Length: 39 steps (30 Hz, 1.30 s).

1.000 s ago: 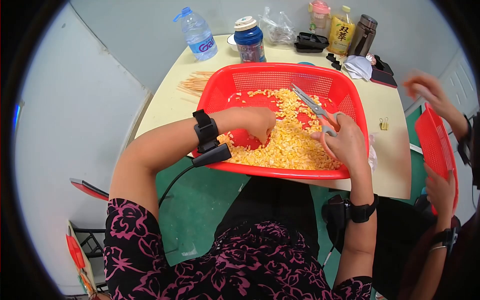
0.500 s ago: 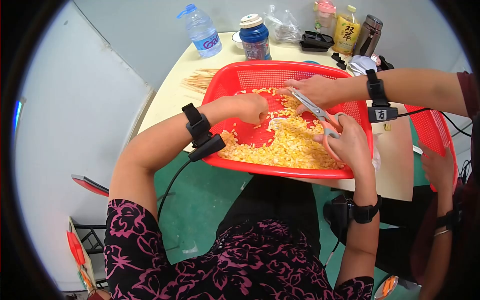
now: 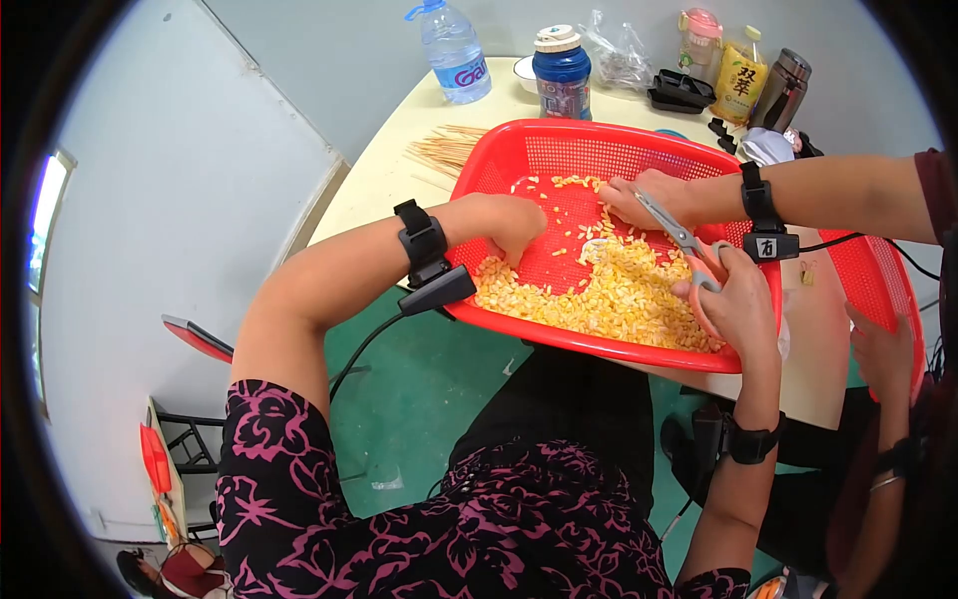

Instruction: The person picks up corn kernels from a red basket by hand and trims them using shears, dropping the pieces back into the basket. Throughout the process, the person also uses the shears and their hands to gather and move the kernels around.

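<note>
A red plastic basket (image 3: 609,351) holds a heap of small yellow pieces (image 3: 639,299) that look like corn kernels, thickest along its near side. My left hand (image 3: 514,225) reaches over the left rim, fingers curled downward at the heap's left end; the fingertips are partly hidden. In my right hand (image 3: 743,304) are scissors (image 3: 704,262) with pink-orange handles, their blades pointing up and left above the heap. Close to the blade tips, another person's hand (image 3: 649,198) dips into the pieces at the far side. A white object (image 3: 596,247) lies partly buried in the middle.
Thin wooden sticks (image 3: 449,150) lie left of the basket on the cream table (image 3: 374,195). Along the back stand a water bottle (image 3: 457,60), a blue jar (image 3: 562,75), black trays (image 3: 682,92), a yellow drink bottle (image 3: 740,80) and a thermos (image 3: 781,90). Another red basket (image 3: 863,280) is at right.
The view has shifted, so the table appears farther right. My left hand has moved down toward the left end of the heap. My right hand still holds the scissors.
</note>
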Tool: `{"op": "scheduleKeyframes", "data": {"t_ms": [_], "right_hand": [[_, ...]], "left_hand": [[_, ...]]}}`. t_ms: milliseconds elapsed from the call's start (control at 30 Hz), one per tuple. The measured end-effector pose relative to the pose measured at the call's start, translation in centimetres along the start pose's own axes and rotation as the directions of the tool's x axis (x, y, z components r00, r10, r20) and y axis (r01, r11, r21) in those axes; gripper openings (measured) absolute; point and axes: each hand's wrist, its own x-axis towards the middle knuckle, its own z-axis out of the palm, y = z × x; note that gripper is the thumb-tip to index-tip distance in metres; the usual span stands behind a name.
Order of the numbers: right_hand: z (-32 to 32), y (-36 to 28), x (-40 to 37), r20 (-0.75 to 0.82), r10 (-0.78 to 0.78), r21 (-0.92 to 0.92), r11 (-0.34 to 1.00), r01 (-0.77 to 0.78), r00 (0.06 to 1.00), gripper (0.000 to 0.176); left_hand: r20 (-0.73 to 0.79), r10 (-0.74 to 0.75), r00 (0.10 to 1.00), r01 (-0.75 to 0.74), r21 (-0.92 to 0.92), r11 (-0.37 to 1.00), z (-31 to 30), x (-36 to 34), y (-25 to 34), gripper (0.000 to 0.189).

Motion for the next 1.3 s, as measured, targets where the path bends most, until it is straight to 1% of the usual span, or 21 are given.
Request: {"op": "scheduleKeyframes", "data": {"t_ms": [67,133,167,267,367,467,567,600,667,700,800,900,1000,1100,1200,1233,1300], "right_hand": [[0.3,0.3,-0.1,-0.007,-0.008,0.004,1.0,0.008,1.0,0.046],[0.4,0.4,-0.1,-0.02,-0.014,0.013,1.0,0.014,1.0,0.047],[0.2,0.2,-0.1,0.002,-0.001,0.004,1.0,0.001,1.0,0.047],[-0.2,-0.3,0.1,0.047,0.017,-0.007,1.0,-0.017,0.999,0.048],[-0.1,-0.1,0.0,0.049,0.003,0.006,1.0,-0.003,0.999,0.048],[0.0,-0.2,0.0,0.05,0.005,-0.003,1.0,-0.005,0.999,0.049],[0.0,-0.2,0.0,0.039,0.014,-0.013,1.0,-0.013,0.999,0.048],[-0.1,-0.2,0.0,0.033,0.011,-0.016,1.0,-0.01,0.999,0.048],[-0.2,-0.5,-0.1,0.032,0.011,-0.015,1.0,-0.011,0.999,0.047],[-0.3,-0.6,-0.2,0.032,0.015,-0.01,1.0,-0.014,0.999,0.046],[0.0,-0.3,-0.1,0.029,0.01,0.001,1.0,-0.01,1.0,0.045],[0.2,0.2,0.0,0.041,0.017,0.003,1.0,-0.017,0.999,0.044],[0.3,0.0,0.0,0.046,0.016,0.012,1.0,-0.017,0.999,0.043],[0.1,-0.3,-0.1,0.058,0.021,0.01,1.0,-0.022,0.998,0.043],[0.1,-0.2,-0.1,0.074,0.022,-0.003,1.0,-0.022,0.997,0.042],[0.0,-0.2,-0.1,0.079,0.023,-0.01,1.0,-0.022,0.997,0.042],[0.2,0.0,-0.2,0.041,-0.015,0.002,1.0,0.015,0.999,0.043]], "left_hand": [[-0.006,-0.001,1.0,0.002,0.037,0.999,0.0,0.2,0.4,0.012],[-0.013,0.045,0.999,-0.044,0.065,0.997,0.2,0.5,0.3,0.011],[-0.015,0.068,0.998,-0.067,0.079,0.995,0.3,0.6,0.2,0.011],[-0.129,0.145,0.981,-0.136,0.074,0.988,-0.1,-0.3,0.8,0.012],[-0.126,0.056,0.99,-0.069,-0.102,0.992,-2.1,-2.3,2.4,0.012],[-0.198,0.205,0.959,-0.24,-0.177,0.954,-2.1,-2.2,1.9,0.012],[-0.255,0.155,0.954,-0.239,-0.343,0.909,-3.1,-2.6,2.4,0.015],[-0.356,0.148,0.923,-0.259,-0.288,0.922,-3.2,-2.3,2.3,0.016],[-0.544,0.137,0.828,-0.274,-0.18,0.945,-3.0,-1.5,1.6,0.019],[-0.563,0.097,0.821,-0.253,-0.205,0.946,-3.0,-1.2,1.5,0.022],[-0.675,0.121,0.728,-0.322,-0.181,0.929,-2.8,-1.2,0.9,0.022],[-0.432,0.109,0.895,-0.226,-0.23,0.947,-3.5,-2.4,0.9,0.019],[-0.14,0.188,0.972,-0.192,-0.017,0.981,-2.3,-1.8,0.5,0.017],[0.052,0.233,0.971,-0.235,0.047,0.971,-0.7,-0.8,-0.3,0.02],[0.193,0.199,0.961,-0.215,0.066,0.974,-0.3,-0.5,-0.5,0.023],[0.192,0.188,0.963,-0.204,0.067,0.977,-0.2,-0.3,-0.6,0.024],[0.19,0.165,0.968,-0.182,0.073,0.981,0.2,-0.2,-0.5,0.027]]}}
